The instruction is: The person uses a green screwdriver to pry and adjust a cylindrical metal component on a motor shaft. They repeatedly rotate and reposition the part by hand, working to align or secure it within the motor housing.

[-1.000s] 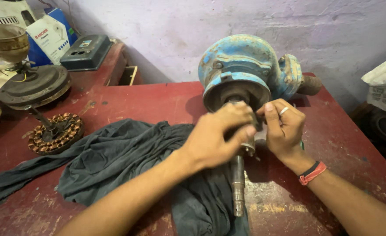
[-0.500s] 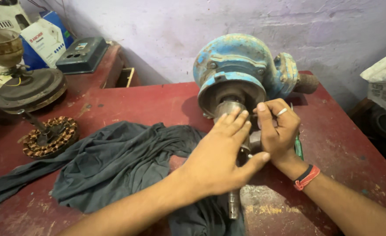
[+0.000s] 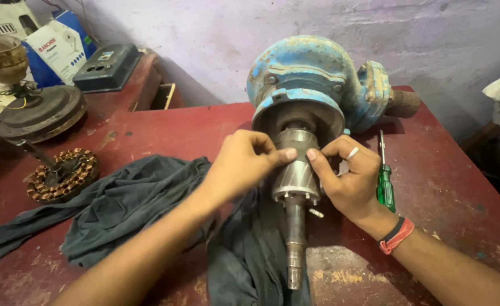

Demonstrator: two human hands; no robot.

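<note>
Together, the left hand (image 3: pixel 241 164) and right hand (image 3: pixel 349 175) pinch the grey rotor (image 3: pixel 297 170) with fingertips, partway out of the blue pump housing (image 3: pixel 312 73).

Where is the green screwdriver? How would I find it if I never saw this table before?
Find the big blue motor housing at the back of the red table. Just right of it, beside the right hand, lies the screwdriver, pointing toward the wall. It is the only thing with a clear green handle; everything near it is grey metal or dark cloth.
</note>
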